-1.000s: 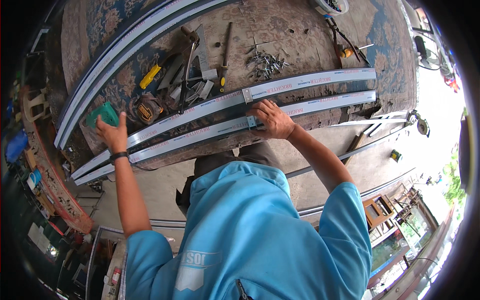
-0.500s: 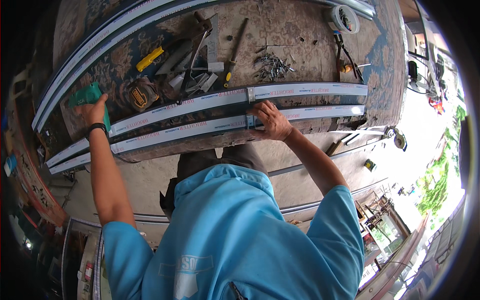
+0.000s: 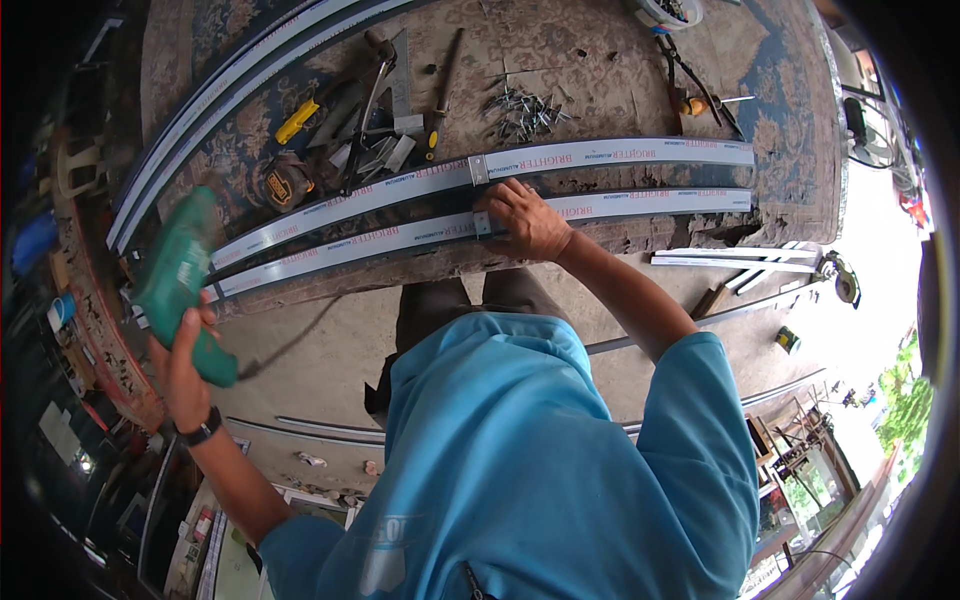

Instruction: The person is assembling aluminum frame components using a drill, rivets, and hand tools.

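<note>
My left hand (image 3: 185,375) is wrapped round the handle of a green power drill (image 3: 172,262), raised over the left edge of the table. The drill is blurred by motion, and its cord trails off below the handle. Two long aluminium profiles (image 3: 620,203) with printed white film lie side by side along the near edge. My right hand (image 3: 535,222) closes over the nearer one, fingers on its far side and thumb toward its near side. Small metal brackets (image 3: 478,170) sit on the profiles beside my fingertips; my hand partly hides the nearer bracket.
Beyond the profiles lie a pile of rivets (image 3: 525,113), a tape measure (image 3: 288,181), a yellow-handled tool (image 3: 297,121), a set square (image 3: 400,80) and a hand riveter (image 3: 690,90). A white bucket (image 3: 665,14) stands at the far right. More profiles (image 3: 215,95) run along the far left.
My left hand has lifted the drill off the table's left side and swung it nearer to me. My right hand stays at the brackets; the whole view has shifted slightly.
</note>
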`<act>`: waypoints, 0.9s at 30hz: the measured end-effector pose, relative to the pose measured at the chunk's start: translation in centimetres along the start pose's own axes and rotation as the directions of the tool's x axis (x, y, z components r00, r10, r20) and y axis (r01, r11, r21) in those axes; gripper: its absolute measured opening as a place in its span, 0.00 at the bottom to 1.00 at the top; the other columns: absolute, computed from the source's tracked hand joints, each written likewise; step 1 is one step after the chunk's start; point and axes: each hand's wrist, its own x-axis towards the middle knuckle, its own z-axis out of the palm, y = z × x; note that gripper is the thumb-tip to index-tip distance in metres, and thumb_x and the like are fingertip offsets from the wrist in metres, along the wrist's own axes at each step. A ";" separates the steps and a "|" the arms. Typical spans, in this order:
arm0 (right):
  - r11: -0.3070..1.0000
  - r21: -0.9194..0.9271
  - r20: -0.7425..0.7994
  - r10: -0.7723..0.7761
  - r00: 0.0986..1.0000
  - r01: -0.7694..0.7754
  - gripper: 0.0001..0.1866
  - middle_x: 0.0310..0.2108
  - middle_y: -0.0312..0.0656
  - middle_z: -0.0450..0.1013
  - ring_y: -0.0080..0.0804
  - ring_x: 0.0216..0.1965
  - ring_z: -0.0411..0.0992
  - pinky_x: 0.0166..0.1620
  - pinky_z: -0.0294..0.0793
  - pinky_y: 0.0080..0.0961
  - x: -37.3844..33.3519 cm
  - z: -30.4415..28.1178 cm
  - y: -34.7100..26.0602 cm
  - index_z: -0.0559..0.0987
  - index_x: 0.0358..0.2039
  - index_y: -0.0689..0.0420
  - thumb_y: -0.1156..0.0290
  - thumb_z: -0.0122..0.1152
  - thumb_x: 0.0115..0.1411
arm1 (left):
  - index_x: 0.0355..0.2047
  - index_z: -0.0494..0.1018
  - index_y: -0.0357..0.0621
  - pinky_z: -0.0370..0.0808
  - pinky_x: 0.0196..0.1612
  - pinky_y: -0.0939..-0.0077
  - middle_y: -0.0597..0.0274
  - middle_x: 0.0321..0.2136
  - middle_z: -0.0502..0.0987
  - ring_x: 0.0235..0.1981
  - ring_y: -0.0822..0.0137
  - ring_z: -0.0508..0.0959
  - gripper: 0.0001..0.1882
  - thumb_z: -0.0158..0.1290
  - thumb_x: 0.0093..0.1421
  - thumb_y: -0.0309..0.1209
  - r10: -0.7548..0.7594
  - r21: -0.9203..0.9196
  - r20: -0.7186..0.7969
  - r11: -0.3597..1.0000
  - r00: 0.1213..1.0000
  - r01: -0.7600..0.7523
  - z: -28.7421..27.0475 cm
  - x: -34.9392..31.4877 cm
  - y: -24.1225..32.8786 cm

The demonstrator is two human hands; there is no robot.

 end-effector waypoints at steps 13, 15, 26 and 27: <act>0.997 0.062 -0.074 -0.047 0.996 0.052 0.32 0.50 0.44 0.70 0.47 0.56 0.68 0.57 0.72 0.42 0.4 0.2 -0.1 0.75 0.54 0.57 0.63 0.74 0.48 | 0.68 0.59 0.31 0.72 0.60 0.65 0.45 0.55 0.77 0.56 0.59 0.77 0.43 0.68 0.61 0.39 0.109 0.178 0.657 0.939 0.746 -0.294 17.3 -4.7 6.1; 0.996 0.059 -0.097 -0.054 0.994 0.060 0.32 0.50 0.44 0.70 0.47 0.56 0.68 0.57 0.72 0.41 0.2 0.4 0.1 0.75 0.54 0.58 0.64 0.74 0.48 | 0.68 0.59 0.30 0.70 0.62 0.65 0.46 0.57 0.75 0.58 0.59 0.75 0.44 0.68 0.60 0.41 0.051 0.221 0.673 0.938 0.738 -0.267 18.2 -4.6 6.8; 0.994 0.041 -0.116 -0.094 0.989 0.099 0.32 0.50 0.46 0.70 0.47 0.56 0.68 0.57 0.72 0.40 0.3 0.8 0.6 0.75 0.54 0.60 0.65 0.74 0.48 | 0.69 0.58 0.30 0.69 0.64 0.65 0.46 0.60 0.73 0.61 0.59 0.74 0.45 0.67 0.60 0.41 -0.049 0.343 0.687 0.902 0.725 -0.264 19.6 -4.1 7.4; 0.995 0.043 -0.085 -0.086 0.993 0.090 0.33 0.51 0.45 0.70 0.46 0.57 0.67 0.57 0.72 0.41 0.3 0.7 0.5 0.75 0.55 0.60 0.63 0.74 0.48 | 0.69 0.58 0.30 0.69 0.64 0.65 0.46 0.60 0.73 0.61 0.59 0.74 0.45 0.67 0.60 0.41 -0.050 0.344 0.685 0.901 0.727 -0.262 19.6 -4.1 7.2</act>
